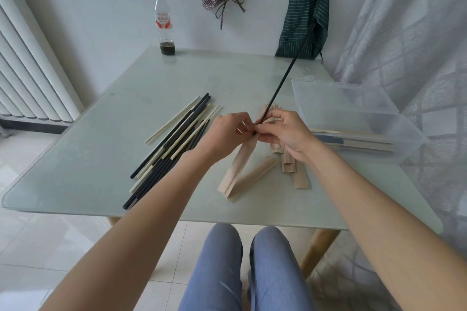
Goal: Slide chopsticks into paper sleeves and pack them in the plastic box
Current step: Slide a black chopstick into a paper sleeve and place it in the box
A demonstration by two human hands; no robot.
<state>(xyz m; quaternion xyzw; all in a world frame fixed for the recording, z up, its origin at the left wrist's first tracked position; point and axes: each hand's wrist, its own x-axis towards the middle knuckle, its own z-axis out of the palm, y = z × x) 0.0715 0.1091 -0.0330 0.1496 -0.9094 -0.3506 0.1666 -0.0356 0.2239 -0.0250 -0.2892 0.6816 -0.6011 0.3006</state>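
Left arm: bare forearm reaches in from the lower left, angled up toward the table's middle.
Left hand [228, 131]: back facing the camera, fingers curled, tips pinching.
Right arm: bare forearm enters from the lower right, angled up and inward.
Right hand [284, 131]: fingers curled, thumb and fingertips pinching, just beside the left hand.

You have a smooth, faintly glossy frosted-glass table [156, 78] on pale wooden legs [319, 247]. At nine o'clock of your hands lie loose chopsticks [171, 144], some matt black, some pale bare wood. The black chopstick [285, 76] looks smooth and matt. The paper sleeves [252, 174] are matt tan kraft paper, creased. At three o'clock, the plastic box [353, 108] is clear and glossy. At eleven o'clock stands a clear plastic bottle [164, 23].
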